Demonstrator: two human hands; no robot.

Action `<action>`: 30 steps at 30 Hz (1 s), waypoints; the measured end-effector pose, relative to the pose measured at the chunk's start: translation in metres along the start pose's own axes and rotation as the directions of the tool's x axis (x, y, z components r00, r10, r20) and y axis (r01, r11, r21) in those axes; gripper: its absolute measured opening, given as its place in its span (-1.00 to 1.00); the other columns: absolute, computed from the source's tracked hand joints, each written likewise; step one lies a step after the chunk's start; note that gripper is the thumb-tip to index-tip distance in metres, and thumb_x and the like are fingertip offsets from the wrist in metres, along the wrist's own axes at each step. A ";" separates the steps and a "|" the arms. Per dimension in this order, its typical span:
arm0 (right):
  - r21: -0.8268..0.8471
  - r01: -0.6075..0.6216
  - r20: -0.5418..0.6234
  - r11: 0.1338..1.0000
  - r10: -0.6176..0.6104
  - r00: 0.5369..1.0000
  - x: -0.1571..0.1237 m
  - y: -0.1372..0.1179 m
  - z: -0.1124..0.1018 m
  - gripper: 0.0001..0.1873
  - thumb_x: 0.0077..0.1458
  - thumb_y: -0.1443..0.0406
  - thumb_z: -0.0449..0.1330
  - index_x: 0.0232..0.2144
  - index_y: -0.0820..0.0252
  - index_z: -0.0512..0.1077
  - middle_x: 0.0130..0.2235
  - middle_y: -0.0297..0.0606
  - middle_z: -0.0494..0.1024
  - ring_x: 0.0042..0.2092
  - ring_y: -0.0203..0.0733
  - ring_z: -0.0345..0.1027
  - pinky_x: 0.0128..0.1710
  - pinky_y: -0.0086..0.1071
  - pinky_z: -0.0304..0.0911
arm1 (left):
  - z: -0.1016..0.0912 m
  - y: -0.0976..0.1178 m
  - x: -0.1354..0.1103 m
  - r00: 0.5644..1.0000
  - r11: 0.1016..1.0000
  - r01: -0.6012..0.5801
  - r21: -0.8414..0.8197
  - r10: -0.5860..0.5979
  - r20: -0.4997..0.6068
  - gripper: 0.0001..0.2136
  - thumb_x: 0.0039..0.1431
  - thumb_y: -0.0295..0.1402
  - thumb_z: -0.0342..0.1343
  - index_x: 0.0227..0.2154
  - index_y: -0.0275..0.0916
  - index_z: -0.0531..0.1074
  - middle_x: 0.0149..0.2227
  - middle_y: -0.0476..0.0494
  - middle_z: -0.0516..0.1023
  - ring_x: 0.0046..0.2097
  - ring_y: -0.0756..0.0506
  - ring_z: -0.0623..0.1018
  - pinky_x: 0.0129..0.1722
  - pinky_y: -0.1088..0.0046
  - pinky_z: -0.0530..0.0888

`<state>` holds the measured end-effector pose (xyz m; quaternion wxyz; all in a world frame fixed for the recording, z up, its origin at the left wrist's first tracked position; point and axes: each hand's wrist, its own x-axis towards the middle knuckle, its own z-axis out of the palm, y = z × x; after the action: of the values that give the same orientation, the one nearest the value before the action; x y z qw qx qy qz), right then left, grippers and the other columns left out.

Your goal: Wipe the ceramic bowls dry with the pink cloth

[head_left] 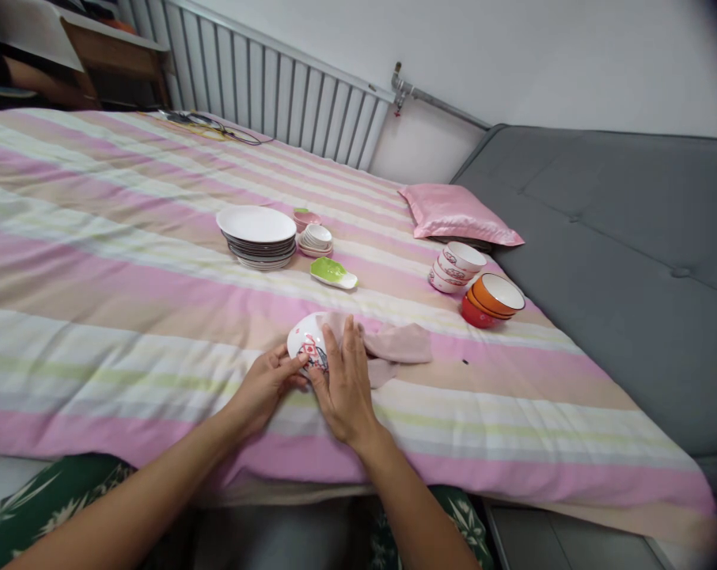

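A white, round, glossy bowl with a red-and-dark printed design (304,331) is tilted at the near side of the bed, its printed outer wall toward the wearer; whether it rests on the cover is unclear. The left hand (271,374) pinches its left edge, thumb on the printed wall. The right hand (345,384), fingers extended and close together, presses a soft, pale pink cloth (401,343) against its right side; the loose cloth trails right of the bowl. Wiping the bowl's outside looks like the step in hand; the next stroke would call for a steady left-hand hold and a slight turn to expose unwiped surface.

Just beyond the bowl lies a green-and-white, shallow, glossy dish (335,274). Farther, leftward of the bowl, is a stack of round plates, white on top (256,226); well to its right, stacked orange and red bowls with white insides (490,302).
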<state>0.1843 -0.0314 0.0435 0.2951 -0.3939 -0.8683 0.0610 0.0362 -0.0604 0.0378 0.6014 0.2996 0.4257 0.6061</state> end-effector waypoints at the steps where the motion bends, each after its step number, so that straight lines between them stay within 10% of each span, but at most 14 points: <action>1: -0.007 0.007 0.005 1.000 -0.007 1.000 -0.001 0.000 0.001 -0.35 0.27 0.16 -0.06 0.31 0.17 -0.16 0.38 -0.09 -0.44 0.38 0.06 -0.52 0.27 0.09 -0.16 | -0.001 0.000 0.001 1.000 1.000 0.010 -0.022 -0.011 -0.014 -0.71 0.00 -0.36 0.29 -0.20 -0.34 0.47 -0.31 -0.13 0.56 -0.45 0.05 0.50 -0.44 0.62 0.50; 18: -0.066 0.109 0.015 0.992 -0.108 0.994 -0.007 -0.015 0.004 -0.32 0.22 0.15 0.01 0.30 0.18 -0.09 0.37 -0.10 -0.21 0.37 0.09 -0.47 0.27 0.13 -0.23 | 0.003 0.019 0.002 0.972 0.888 0.099 -0.449 -0.183 -0.148 -0.88 0.16 -0.63 0.05 -0.36 -0.39 0.48 -0.47 -0.04 0.55 -0.54 0.09 0.54 -0.59 0.76 0.51; 30: 0.024 0.048 -0.228 0.999 -0.042 0.973 -0.005 -0.013 0.006 -0.44 0.23 0.26 -0.02 0.24 0.22 0.05 0.24 -0.06 0.20 0.25 -0.06 0.02 0.20 -0.09 0.02 | 0.006 0.031 0.003 0.930 0.807 0.097 -0.582 -0.281 -0.236 -0.80 0.28 -0.60 -0.10 -0.30 -0.40 0.43 -0.50 -0.08 0.56 -0.60 0.09 0.52 -0.63 0.79 0.49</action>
<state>0.1750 -0.0428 0.0403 0.3997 -0.3742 -0.8365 0.0215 0.0265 -0.0539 0.0672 0.6459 -0.0338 0.3459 0.6797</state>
